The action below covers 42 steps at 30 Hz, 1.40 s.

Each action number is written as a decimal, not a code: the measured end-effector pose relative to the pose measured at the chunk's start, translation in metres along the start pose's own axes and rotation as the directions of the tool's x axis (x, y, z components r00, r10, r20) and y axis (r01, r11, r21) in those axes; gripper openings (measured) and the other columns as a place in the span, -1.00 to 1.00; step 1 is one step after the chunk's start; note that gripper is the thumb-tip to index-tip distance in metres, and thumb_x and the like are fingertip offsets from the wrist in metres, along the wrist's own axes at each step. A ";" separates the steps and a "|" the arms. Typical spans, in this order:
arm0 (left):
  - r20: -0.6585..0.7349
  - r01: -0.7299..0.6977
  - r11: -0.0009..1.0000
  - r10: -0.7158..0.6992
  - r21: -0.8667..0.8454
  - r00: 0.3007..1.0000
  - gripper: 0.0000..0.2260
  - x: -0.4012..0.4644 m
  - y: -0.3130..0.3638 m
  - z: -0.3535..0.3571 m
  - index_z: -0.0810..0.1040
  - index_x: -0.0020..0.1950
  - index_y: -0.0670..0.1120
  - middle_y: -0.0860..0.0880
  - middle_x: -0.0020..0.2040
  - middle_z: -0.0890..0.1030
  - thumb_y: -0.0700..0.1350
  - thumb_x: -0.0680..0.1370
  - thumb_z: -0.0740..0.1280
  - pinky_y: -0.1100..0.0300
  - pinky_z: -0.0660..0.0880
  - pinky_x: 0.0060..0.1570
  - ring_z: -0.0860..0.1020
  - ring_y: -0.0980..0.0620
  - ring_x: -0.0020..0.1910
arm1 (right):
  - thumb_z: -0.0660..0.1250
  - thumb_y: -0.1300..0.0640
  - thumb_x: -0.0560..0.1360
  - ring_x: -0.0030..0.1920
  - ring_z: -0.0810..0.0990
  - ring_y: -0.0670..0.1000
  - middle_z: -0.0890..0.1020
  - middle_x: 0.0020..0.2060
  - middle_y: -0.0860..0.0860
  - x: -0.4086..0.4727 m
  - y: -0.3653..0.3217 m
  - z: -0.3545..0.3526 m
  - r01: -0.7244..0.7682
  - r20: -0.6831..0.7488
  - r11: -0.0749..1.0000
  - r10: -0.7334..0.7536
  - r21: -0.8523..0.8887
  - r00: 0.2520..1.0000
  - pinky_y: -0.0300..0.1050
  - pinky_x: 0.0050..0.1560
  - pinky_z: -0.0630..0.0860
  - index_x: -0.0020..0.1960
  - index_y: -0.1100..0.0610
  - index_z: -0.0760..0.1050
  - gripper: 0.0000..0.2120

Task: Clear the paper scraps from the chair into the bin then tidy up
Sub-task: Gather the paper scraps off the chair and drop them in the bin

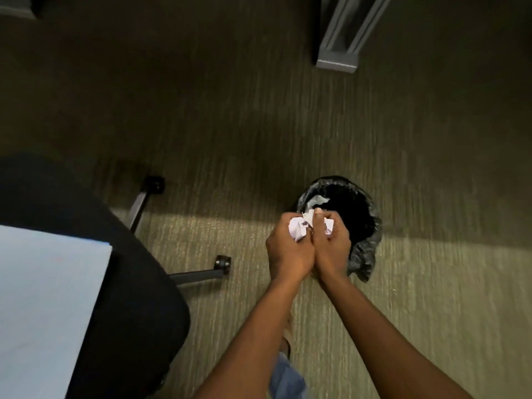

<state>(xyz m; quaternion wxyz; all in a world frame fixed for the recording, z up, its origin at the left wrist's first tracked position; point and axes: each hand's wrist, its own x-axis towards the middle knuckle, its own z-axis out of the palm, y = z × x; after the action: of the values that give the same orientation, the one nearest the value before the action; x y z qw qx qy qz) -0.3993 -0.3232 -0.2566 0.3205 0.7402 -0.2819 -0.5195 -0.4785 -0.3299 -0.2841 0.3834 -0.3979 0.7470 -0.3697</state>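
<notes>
The chair [95,254] runs off the left and bottom edges, as does the pale sheet [43,298] on its seat. Both hands [288,249] cover most of the crumpled paper scraps [298,228] (count unclear). The bin [365,214] interior is black, its contents mostly unreadable.

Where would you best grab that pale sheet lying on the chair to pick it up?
At the corner of the pale sheet that points toward the bin, reaching in from the bin side. The sheet lies flat on the dark chair seat, and that edge is fully exposed, so fingers could probably slide under and pinch it.
</notes>
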 end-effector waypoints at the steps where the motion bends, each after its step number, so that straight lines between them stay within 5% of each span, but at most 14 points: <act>1: 0.030 -0.008 0.999 0.007 0.042 1.000 -0.90 0.006 0.001 0.016 0.59 0.03 0.06 0.12 -0.19 0.58 -0.11 0.56 0.43 0.54 0.37 -0.37 0.51 0.25 -0.27 | 0.30 0.02 0.69 -0.20 0.63 0.01 0.68 -0.22 0.04 0.014 0.010 -0.012 0.020 0.002 0.999 -0.020 -0.043 1.000 0.16 -0.07 0.60 -0.04 0.12 0.59 -0.78; 3: 0.074 -0.026 0.992 0.016 0.126 0.997 -0.88 0.020 -0.001 0.045 0.62 0.06 0.03 0.06 -0.12 0.64 -0.13 0.55 0.43 0.47 0.41 -0.32 0.57 0.15 -0.22 | 0.30 0.01 0.68 -0.13 0.64 0.08 0.67 -0.18 0.07 0.042 0.029 -0.031 0.059 0.018 0.993 -0.057 -0.107 0.998 0.18 -0.05 0.57 -0.03 0.14 0.58 -0.77; 7: 0.100 -0.032 0.968 0.007 0.249 0.995 -0.80 0.051 -0.009 0.093 0.62 0.18 -0.03 -0.09 0.11 0.70 -0.13 0.56 0.43 0.05 0.57 0.11 0.63 -0.11 0.10 | 0.31 0.04 0.67 -0.02 0.58 0.09 0.62 -0.06 0.11 0.090 0.066 -0.052 0.090 0.067 0.964 -0.075 -0.251 0.995 0.11 0.04 0.51 0.01 0.15 0.58 -0.81; 15: 0.172 0.027 0.930 -0.096 0.368 0.980 -0.61 0.097 -0.045 0.147 0.51 0.39 -0.02 -0.12 0.33 0.60 -0.03 0.57 0.43 0.08 0.49 0.23 0.55 -0.16 0.32 | 0.33 0.02 0.64 0.00 0.56 -0.02 0.46 0.26 0.05 0.141 0.132 -0.063 -0.003 0.195 0.911 0.091 -0.413 0.976 0.12 0.21 0.55 0.18 0.02 0.58 -0.84; 20: 0.307 -0.077 0.826 -0.120 0.558 0.944 -0.23 0.106 -0.070 0.148 0.14 0.66 0.00 -0.20 0.55 0.33 0.02 0.55 0.46 -0.05 0.32 0.48 0.31 -0.21 0.54 | 0.35 -0.01 0.62 0.40 0.46 0.32 0.20 0.59 0.21 0.154 0.168 -0.075 0.230 0.450 0.695 0.150 -0.682 0.881 0.14 0.34 0.48 0.53 0.06 0.38 -0.49; 26: 0.286 -0.105 0.824 -0.072 0.558 0.956 -0.36 0.107 -0.075 0.144 0.26 0.62 -0.02 -0.14 0.55 0.34 -0.05 0.58 0.43 -0.04 0.32 0.50 0.32 -0.17 0.53 | 0.35 0.06 0.60 0.33 0.56 0.31 0.11 0.66 0.18 0.150 0.185 -0.084 0.285 0.436 0.664 0.068 -0.691 0.897 0.16 0.23 0.56 0.59 -0.02 0.30 -0.42; 33: 0.286 -0.145 0.846 -0.009 0.513 0.958 -0.43 0.103 -0.064 0.129 0.35 0.58 -0.03 -0.09 0.49 0.43 -0.04 0.59 0.42 -0.05 0.38 0.46 0.40 -0.13 0.47 | 0.36 0.07 0.58 0.26 0.57 0.35 0.35 0.57 0.21 0.142 0.167 -0.081 0.414 0.501 0.570 -0.005 -0.710 0.865 0.19 0.24 0.56 0.54 0.11 0.39 -0.46; 42: 0.210 -0.126 0.882 0.031 0.454 0.977 -0.49 0.092 -0.048 0.067 0.42 0.53 0.03 -0.08 0.36 0.49 -0.04 0.58 0.42 0.10 0.42 0.35 0.49 -0.11 0.36 | 0.40 0.12 0.57 0.38 0.51 0.30 0.46 0.46 0.22 0.108 0.118 -0.047 0.441 0.536 0.638 -0.053 -0.631 0.843 0.15 0.30 0.53 0.49 0.18 0.44 -0.49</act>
<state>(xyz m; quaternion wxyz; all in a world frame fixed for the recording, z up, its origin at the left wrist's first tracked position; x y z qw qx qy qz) -0.4315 -0.3737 -0.3650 0.1251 0.7283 -0.4582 -0.4940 -0.5977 -0.3643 -0.3953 0.3033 -0.6959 0.6507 0.0190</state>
